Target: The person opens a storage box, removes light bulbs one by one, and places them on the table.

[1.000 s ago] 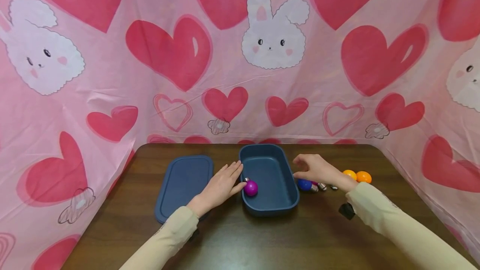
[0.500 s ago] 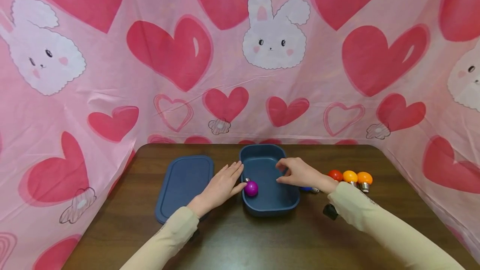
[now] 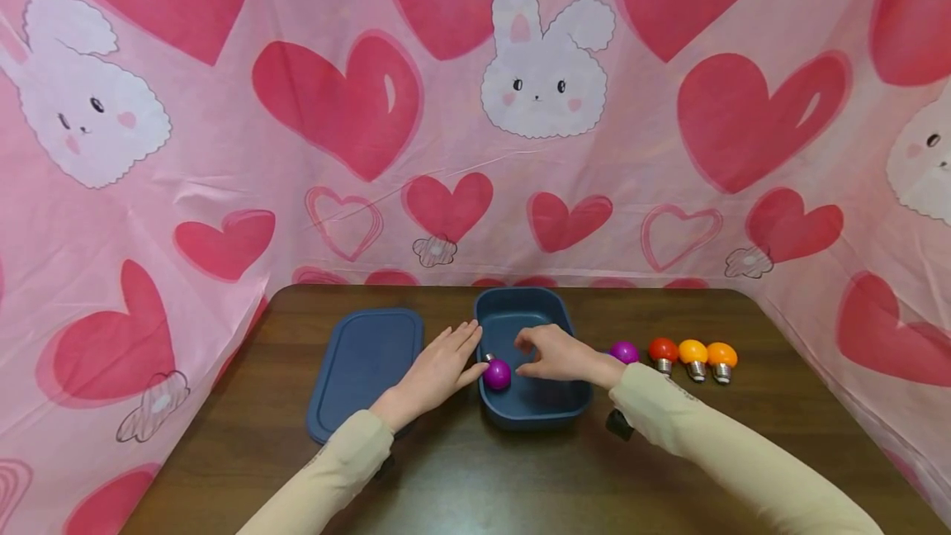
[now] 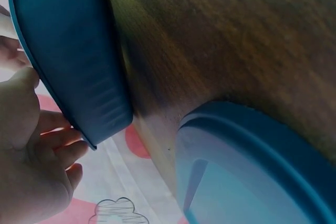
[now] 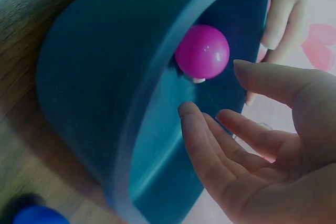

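Note:
A purple light bulb (image 3: 499, 375) with a metal screw base lies inside the deep blue container (image 3: 535, 418), near its left wall. My left hand (image 3: 442, 362) rests against the container's left rim, fingers extended. In the left wrist view, that hand's fingertips (image 4: 73, 174) sit along the rim. Over the container's inside is my right hand (image 3: 560, 353), thumb and fingers apart with nothing between them. The right wrist view shows its fingertips (image 5: 189, 111) a short way from the purple bulb (image 5: 203, 51).
Right of the container a row of bulbs lies on the table: another purple bulb (image 3: 624, 352), a red bulb (image 3: 663, 350) and two orange bulbs (image 3: 693, 352). Part of a blue bulb (image 5: 41, 215) shows in the right wrist view. A blue lid (image 3: 367, 370) lies at left.
My right hand has moved left, from beside the loose bulbs to over the container, uncovering the red and second purple bulbs. My left hand and the bulb inside the container stay put.

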Demonstrator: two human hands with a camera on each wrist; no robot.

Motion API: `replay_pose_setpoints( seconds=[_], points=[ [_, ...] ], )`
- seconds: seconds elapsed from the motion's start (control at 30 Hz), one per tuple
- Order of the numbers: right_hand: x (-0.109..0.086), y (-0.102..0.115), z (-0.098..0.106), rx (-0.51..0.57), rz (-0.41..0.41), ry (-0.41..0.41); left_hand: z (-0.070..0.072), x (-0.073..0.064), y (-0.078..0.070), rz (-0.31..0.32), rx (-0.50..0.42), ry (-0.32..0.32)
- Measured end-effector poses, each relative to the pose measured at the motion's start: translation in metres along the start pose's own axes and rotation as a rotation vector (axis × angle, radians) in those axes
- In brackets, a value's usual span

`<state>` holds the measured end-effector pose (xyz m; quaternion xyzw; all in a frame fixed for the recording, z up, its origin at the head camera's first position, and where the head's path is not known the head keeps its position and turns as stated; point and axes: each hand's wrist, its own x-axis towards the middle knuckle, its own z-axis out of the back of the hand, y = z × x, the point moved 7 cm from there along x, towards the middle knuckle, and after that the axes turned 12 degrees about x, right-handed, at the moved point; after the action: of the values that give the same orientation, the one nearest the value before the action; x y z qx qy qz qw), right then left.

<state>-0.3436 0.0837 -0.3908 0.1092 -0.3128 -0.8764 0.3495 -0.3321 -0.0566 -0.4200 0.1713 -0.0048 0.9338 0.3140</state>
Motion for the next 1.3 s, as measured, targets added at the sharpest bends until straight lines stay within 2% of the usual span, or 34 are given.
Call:
replay_pose_setpoints(
  seconds=[0.23, 0.57, 0.77, 1.13, 1.3],
  points=[
    [0.01, 0.004, -0.011, -0.027, -0.003, 0.026, 0.005, -0.001, -0.002, -0.015, 0.005, -0.025],
    [0.02, 0.006, -0.026, -0.065, -0.106, 0.094, 0.005, -0.002, -0.002, -0.022, -0.006, -0.031],
    [0.025, 0.006, -0.032, -0.102, -0.125, 0.102, 0.003, -0.002, -0.001, -0.016, -0.005, -0.028],
    [0.031, 0.006, -0.035, -0.139, -0.082, 0.081, 0.003, -0.002, 0.0, -0.011, 0.013, -0.02],
    [0.032, 0.007, -0.035, -0.143, -0.09, 0.081, 0.004, -0.001, -0.001, -0.019, 0.021, -0.029]
  ],
)
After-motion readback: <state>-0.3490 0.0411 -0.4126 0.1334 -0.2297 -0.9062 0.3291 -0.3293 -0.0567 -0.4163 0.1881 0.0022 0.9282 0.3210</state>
